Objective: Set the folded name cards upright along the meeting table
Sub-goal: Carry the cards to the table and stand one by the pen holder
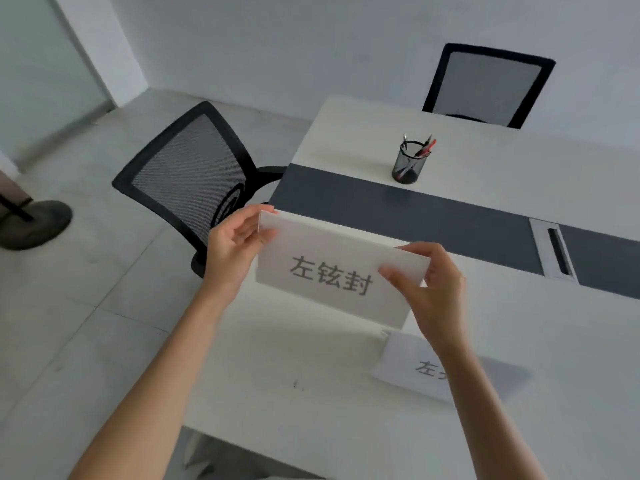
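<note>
I hold a folded white name card (pixel 329 271) with grey printed characters up in the air over the near left part of the white meeting table (pixel 346 393). My left hand (pixel 235 247) pinches its left edge near the top corner. My right hand (pixel 429 282) pinches its right edge, thumb on the printed face. A second white name card (pixel 408 365) lies on the table below my right forearm, which hides part of it.
A black mesh pen holder (pixel 410 162) with pens stands on the far side of the table's dark centre strip (pixel 415 213). A cable slot (pixel 554 251) sits in the strip at right. Two black mesh chairs (pixel 187 174) (pixel 488 84) stand at the table's left end and far side.
</note>
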The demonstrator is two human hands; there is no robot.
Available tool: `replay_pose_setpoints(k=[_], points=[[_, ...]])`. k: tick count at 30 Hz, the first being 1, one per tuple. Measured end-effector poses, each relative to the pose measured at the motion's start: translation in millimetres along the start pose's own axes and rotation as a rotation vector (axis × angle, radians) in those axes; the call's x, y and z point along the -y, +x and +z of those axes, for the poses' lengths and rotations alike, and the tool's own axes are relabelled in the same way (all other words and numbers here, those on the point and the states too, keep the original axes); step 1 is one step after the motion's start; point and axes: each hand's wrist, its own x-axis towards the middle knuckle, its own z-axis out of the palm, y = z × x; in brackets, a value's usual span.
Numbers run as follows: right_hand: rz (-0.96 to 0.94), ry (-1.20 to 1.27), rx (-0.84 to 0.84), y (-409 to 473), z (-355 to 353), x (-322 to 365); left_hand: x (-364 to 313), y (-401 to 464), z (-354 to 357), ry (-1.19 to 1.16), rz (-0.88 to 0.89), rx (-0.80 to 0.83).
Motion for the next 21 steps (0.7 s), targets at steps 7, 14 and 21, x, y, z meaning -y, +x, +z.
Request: replay_pose_setpoints(k=[7,14,21], points=[[0.106,0.131,0.018,-26,153,13,34,38,-135,-0.093,-0.154,-0.028],[0.407,0.11,0.004,-63,264,18,68,75,-223,0.06,-0.308,0.094],[0.529,0.029,-0.272,-34,287,-7,104,147,-200,0.259,-0.342,0.385]])
